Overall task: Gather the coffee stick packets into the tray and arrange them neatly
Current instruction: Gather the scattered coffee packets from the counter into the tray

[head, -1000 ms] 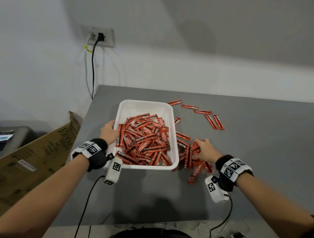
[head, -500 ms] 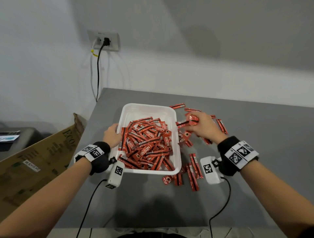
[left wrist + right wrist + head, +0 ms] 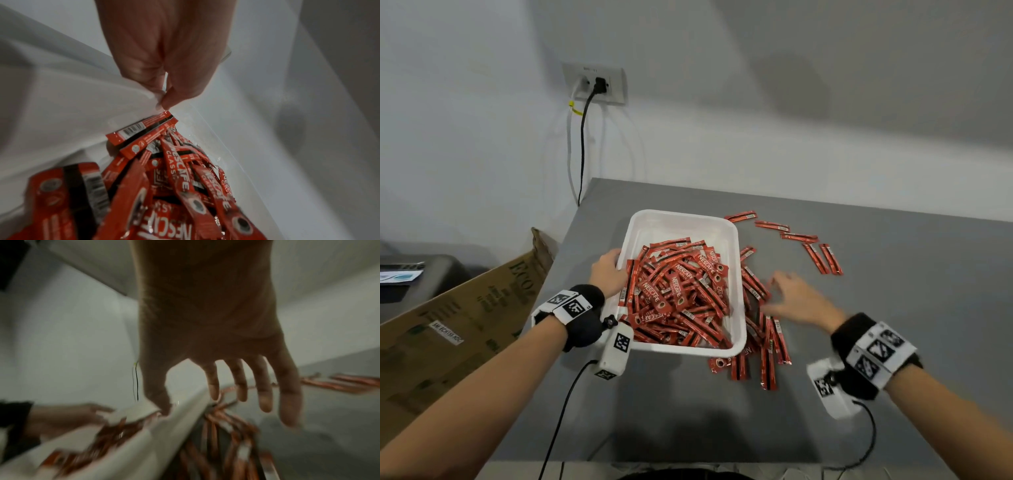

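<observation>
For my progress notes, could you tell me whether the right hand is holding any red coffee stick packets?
No, the right hand hovers with fingers spread, holding nothing.

Your right hand (image 3: 796,298) has dropped the packets it carried half a second ago and now hangs with fingers spread beside the tray (image 3: 681,219). The heap in the tray (image 3: 674,294) looks fuller.

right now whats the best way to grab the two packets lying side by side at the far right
Take the pair of packets across their narrow width at mid-length, coming from above with the open right hand. They lie flat, parallel and nearly touching on the table, so one pinch could likely lift both.
</observation>
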The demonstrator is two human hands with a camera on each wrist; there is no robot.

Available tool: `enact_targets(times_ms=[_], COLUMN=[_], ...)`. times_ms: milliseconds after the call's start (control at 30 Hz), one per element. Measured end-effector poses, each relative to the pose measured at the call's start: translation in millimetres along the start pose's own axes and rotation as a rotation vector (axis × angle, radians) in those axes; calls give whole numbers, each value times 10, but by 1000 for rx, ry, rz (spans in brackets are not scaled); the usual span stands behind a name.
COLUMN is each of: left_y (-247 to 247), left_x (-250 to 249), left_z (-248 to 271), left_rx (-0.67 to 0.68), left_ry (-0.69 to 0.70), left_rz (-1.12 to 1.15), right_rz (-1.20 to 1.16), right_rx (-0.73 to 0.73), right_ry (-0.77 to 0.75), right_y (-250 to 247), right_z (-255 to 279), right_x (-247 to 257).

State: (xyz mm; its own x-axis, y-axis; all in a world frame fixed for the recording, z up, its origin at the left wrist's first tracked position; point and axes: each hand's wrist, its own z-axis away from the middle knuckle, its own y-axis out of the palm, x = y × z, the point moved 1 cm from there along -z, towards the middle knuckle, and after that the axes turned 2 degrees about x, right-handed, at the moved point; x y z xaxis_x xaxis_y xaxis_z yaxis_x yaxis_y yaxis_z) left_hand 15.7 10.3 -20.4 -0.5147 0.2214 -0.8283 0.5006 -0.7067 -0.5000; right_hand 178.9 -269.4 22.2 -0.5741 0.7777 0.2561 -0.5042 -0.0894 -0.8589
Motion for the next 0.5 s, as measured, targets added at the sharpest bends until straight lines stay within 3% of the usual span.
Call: enact_targets(times_ms=[100,267,500], left_y=[-32,-65,-129], left_x=[-12,-8,26], left_z=[-1,7,61], left_rx=[-3,16,25], left_ry=[2,8,-1], left_rz=[-12,-38,-27], right_rz=[52,183,99], right_rx=[131,-42,-178], right_ry=[58,-102,-57], right_y=[440,843,733], right_z=[50,43,-280], right_x=[-33,98,-122])
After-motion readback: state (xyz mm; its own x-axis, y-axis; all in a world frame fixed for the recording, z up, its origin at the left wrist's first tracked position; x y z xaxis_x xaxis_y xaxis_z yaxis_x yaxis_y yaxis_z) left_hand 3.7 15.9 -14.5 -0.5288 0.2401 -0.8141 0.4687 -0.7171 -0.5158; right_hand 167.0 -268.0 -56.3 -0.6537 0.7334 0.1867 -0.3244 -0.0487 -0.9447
